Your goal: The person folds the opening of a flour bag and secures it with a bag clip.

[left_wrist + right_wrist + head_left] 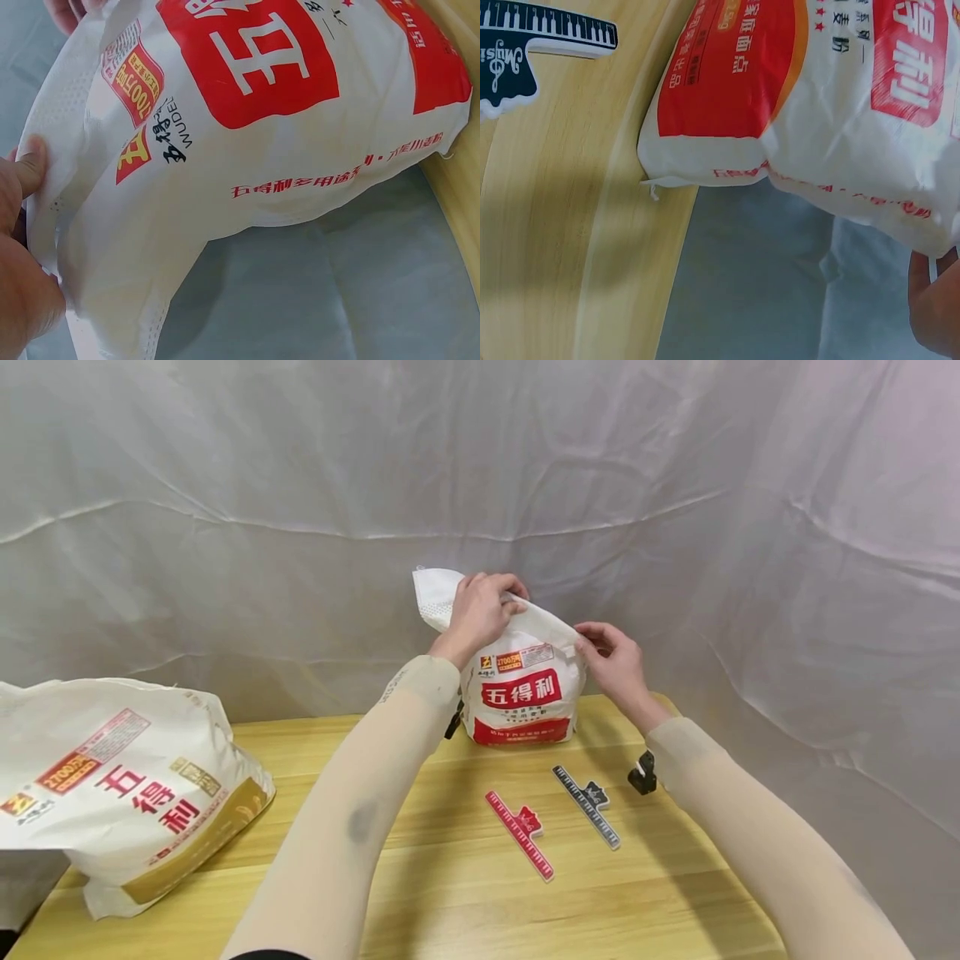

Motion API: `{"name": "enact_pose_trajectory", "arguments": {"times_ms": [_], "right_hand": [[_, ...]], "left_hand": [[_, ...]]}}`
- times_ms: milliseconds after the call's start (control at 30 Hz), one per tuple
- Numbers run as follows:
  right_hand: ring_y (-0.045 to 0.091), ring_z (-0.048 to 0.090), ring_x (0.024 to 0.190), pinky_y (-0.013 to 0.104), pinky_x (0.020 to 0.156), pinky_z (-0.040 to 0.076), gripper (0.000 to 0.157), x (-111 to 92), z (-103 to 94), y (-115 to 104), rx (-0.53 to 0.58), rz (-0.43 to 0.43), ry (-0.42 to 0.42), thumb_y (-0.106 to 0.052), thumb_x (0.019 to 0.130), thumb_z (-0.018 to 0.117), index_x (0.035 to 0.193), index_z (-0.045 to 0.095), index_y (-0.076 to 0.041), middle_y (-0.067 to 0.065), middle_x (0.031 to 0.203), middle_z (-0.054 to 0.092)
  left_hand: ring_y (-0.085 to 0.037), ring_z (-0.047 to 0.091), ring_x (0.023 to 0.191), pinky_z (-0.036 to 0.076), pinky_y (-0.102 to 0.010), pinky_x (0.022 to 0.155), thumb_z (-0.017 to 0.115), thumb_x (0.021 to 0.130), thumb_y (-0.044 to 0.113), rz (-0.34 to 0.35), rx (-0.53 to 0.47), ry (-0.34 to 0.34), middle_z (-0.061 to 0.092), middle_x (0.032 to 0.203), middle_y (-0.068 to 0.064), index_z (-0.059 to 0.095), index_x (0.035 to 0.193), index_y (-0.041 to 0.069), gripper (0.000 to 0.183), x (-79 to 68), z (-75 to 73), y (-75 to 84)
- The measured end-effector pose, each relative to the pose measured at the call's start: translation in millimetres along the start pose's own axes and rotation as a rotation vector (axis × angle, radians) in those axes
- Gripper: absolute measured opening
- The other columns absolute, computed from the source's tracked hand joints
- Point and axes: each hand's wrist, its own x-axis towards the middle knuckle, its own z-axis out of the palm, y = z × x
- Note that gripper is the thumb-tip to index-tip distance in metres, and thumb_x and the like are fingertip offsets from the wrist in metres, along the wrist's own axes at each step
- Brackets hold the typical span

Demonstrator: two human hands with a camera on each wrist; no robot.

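Observation:
A white flour bag point(521, 727) with red print stands upright at the back of the table, its top folded over in a slanting band. My left hand point(483, 610) grips that band near its middle, thumb in front, as the left wrist view also shows with the thumb on the bag's point(187, 202) white edge. My right hand point(617, 667) pinches the right end of the fold; only part of this hand point(937, 304) shows in the right wrist view. On the table before the bag lie a red clip point(520, 835) and a black clip point(587, 807), both with piano-key print.
A larger white flour bag point(75, 718) with a gold lower part leans at the left of the wooden table point(435, 893). Grey cloth point(315, 468) hangs behind the table. Below my right wrist is a small black wrist camera point(642, 774).

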Motion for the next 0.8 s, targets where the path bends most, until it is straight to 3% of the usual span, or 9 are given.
{"name": "enact_pose_trajectory", "arguments": {"times_ms": [300, 633, 800], "right_hand": [[0.032, 0.06, 0.129, 0.035, 0.111, 0.049, 0.039, -9, -4.2, -10, 0.122, -0.035, 0.043, -0.015, 0.101, 0.068, 0.139, 0.064, -0.005, 0.018, 0.141, 0.063], [0.036, 0.055, 0.135, 0.033, 0.112, 0.047, 0.044, -25, -11.8, -13, 0.18, -0.049, 0.06, -0.014, 0.102, 0.068, 0.143, 0.06, -0.005, 0.018, 0.146, 0.059], [0.032, 0.058, 0.133, 0.026, 0.109, 0.048, 0.044, -37, -14.5, -12, 0.194, -0.035, 0.061, -0.016, 0.101, 0.07, 0.143, 0.06, -0.006, 0.014, 0.145, 0.061]], "left_hand": [[-0.017, 0.058, 0.116, 0.022, -0.039, 0.124, 0.071, 0.099, 0.031, -0.01, 0.012, -0.013, 0.074, 0.12, 0.007, 0.075, 0.11, 0.023, 0.015, 1.2, 0.8, 2.5], [-0.017, 0.057, 0.116, 0.022, -0.039, 0.124, 0.07, 0.099, 0.031, -0.008, 0.018, -0.013, 0.073, 0.121, 0.007, 0.075, 0.11, 0.023, 0.014, 0.9, 2.0, 2.7], [-0.017, 0.057, 0.116, 0.022, -0.039, 0.124, 0.07, 0.099, 0.031, -0.006, 0.012, -0.014, 0.073, 0.12, 0.006, 0.074, 0.11, 0.022, 0.015, -0.2, 1.6, 2.3]]}}
